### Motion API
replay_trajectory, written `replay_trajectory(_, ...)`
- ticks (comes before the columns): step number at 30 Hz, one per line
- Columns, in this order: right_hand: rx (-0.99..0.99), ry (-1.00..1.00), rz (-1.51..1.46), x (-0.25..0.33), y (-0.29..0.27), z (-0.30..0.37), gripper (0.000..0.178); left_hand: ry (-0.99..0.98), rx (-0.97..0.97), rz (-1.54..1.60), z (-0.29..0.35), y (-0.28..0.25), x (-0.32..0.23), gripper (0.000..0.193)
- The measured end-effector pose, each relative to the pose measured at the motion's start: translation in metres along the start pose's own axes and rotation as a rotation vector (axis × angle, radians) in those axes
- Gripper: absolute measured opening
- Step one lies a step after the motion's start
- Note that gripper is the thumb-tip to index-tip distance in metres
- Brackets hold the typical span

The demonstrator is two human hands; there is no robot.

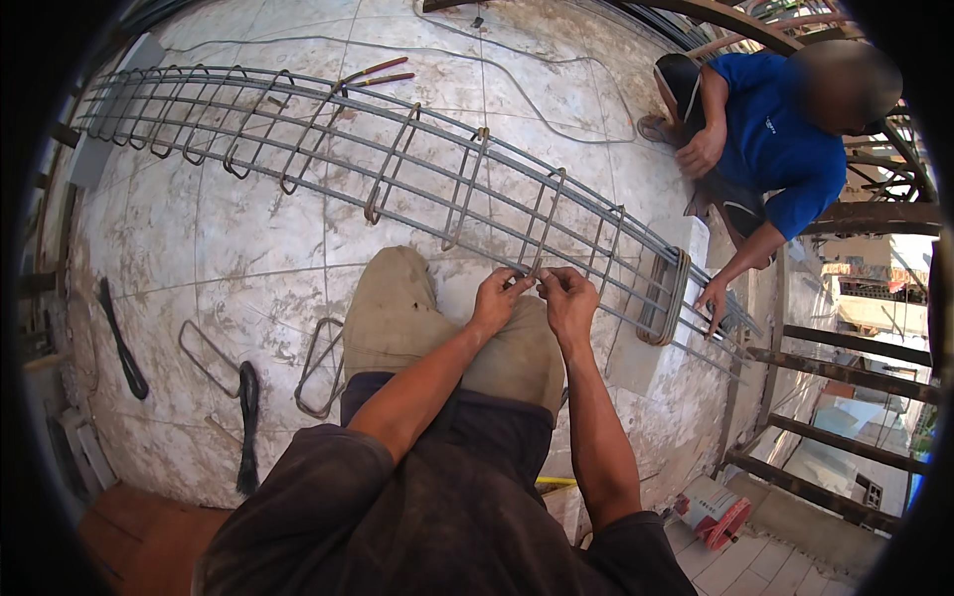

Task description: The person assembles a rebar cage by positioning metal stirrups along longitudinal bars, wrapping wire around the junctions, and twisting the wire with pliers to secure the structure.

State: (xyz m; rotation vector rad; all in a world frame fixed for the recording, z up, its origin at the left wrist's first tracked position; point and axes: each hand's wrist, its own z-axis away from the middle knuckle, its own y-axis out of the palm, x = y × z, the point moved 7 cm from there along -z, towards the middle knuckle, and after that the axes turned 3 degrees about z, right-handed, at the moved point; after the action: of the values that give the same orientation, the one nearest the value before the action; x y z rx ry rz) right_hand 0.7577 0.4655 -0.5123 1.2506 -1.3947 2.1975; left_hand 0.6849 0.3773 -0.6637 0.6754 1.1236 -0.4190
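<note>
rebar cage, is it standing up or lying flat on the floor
Lying flat. The rebar cage runs lengthwise along the tiled floor, its long bars horizontal. The left hand and right hand meet at one stirrup.

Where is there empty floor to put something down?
Bare tiles lie between the rebar cage and the loose stirrups, left of the person's knee. More lies beyond the cage, past the pliers. It is crowded where the left hand and right hand meet at the cage, and near the co-worker's hand.

We see bright, even daylight with soft shadows. Straight lines bend near our rim, and the corners go black.
</note>
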Motion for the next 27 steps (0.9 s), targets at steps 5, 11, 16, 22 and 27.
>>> replay_trajectory(5,-0.179,0.231,-0.545,-0.056,0.007,0.039,0.022,0.043,-0.007,-0.095,0.004,0.003,-0.012,0.029)
replay_trajectory(11,-0.263,0.485,-0.797,-0.096,0.019,0.043,0.022,0.058,0.039,-0.183,-0.001,-0.001,-0.014,0.031)
replay_trajectory(16,-0.199,0.634,-0.871,-0.119,0.035,0.038,0.024,0.008,0.073,-0.05,-0.005,-0.003,-0.01,0.029)
replay_trajectory(22,-0.068,0.701,-0.948,-0.14,0.06,0.01,0.022,-0.099,0.143,-0.029,-0.004,0.008,-0.025,0.023)
replay_trajectory(27,0.001,0.648,-1.059,-0.156,0.082,-0.011,0.02,-0.142,0.098,-0.084,-0.003,0.005,-0.026,0.029)
